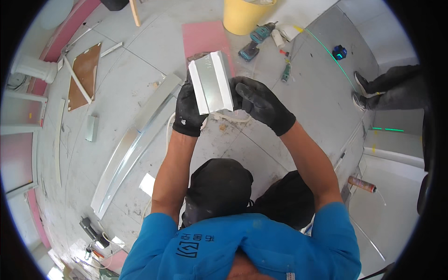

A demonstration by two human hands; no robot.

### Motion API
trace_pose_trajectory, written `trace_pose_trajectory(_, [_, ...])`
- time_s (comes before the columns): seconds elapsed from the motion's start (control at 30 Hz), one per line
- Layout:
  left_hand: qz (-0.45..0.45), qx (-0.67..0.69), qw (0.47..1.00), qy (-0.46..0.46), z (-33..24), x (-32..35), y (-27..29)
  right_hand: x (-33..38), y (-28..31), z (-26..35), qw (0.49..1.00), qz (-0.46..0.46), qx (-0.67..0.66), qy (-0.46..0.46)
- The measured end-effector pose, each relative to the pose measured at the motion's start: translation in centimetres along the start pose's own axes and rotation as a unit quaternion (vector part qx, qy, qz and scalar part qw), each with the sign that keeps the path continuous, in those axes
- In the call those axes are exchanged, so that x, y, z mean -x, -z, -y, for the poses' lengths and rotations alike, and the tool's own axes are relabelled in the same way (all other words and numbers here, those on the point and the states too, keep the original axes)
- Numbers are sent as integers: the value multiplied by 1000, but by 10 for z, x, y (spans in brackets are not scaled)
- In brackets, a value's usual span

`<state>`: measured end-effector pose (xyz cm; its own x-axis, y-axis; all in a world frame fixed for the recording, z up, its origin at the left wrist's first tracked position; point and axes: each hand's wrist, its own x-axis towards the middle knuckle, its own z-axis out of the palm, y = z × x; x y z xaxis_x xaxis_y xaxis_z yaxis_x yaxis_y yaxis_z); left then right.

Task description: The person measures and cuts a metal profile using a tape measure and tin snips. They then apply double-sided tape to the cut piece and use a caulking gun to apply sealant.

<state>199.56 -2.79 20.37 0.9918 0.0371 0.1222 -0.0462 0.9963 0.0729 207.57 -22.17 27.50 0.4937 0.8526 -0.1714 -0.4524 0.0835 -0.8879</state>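
Note:
Both hands wear black gloves and hold up a short silver profile piece [211,86] with white bent edges, above the floor in front of my knees. My left hand [187,109] grips its left side, with fingertips showing over the far end. At the right edge, my right hand [265,103] presses with curled fingers, partly hidden by the piece. A pink board [201,35] lies on the floor just beyond it. Under the hands runs a pale hose or cord [235,119].
Long metal strips [135,135] and a short offcut [91,128] lie to the left. Farther off are a brown panel [83,77], a yellow bucket [242,16], a cordless drill [254,42] and a laser level [339,52]. Another person's legs [392,86] stand at right, near a spray can [361,184].

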Motion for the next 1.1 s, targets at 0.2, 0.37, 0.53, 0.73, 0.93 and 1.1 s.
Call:
trace_pose_trajectory(0.2, [-118, -227, 966, 24, 3, -3, 6, 22, 23, 3, 993, -72, 42, 77])
trace_pose_trajectory(0.37, [-130, -909, 394, -35, -31, 76, 96, 110, 56, 44, 972, -177, 125, 92])
trace_pose_trajectory(0.53, [-69, -946, 314, 47, 5, 139, 140, 176, 116, 29, 963, -248, 103, -13])
trace_pose_trajectory(0.73, [-27, -864, 494, 95, 34, 119, 59, 207, 105, 16, 931, -356, 82, -18])
trace_pose_trajectory(0.93, [180, -761, 610, 129, 88, 74, -81, 207, 49, 9, 748, -197, 625, 103])
trace_pose_trajectory(1.1, [219, -854, 426, 206, 103, 117, -123, 210, 13, 10, 909, -342, 236, -30])
